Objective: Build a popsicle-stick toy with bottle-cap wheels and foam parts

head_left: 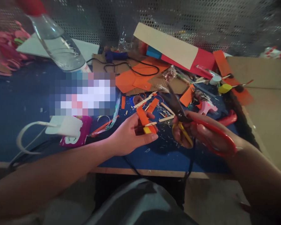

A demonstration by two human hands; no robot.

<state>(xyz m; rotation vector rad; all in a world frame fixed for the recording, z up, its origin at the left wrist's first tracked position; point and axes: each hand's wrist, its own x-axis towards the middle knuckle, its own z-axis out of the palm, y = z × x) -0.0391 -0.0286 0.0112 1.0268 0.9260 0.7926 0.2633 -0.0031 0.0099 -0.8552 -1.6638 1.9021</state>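
My left hand (128, 132) is closed in a pinch on an orange strip (142, 116), with a small yellow piece (146, 130) and a short pale stick end (150, 124) between the fingers. Whether these parts are joined I cannot tell. Scissors (181, 112) are gripped by my right hand (203, 131), their dark blades pointing up and away to the left. A red handle loop runs along the palm, and a yellow loop shows below the pivot. The blades are apart from the orange strip. Wooden sticks (166, 118) and pale shavings lie between and beyond both hands.
A clear bottle with a red cap (58, 43) stands tilted in view at the left, beside a blurred-out patch. Nearer lie a white charger (66, 125) with its cable and a magenta case (87, 131). Orange sheets (128, 79), a blue glue gun (115, 56) and cardboard (269, 103) lie behind and right.
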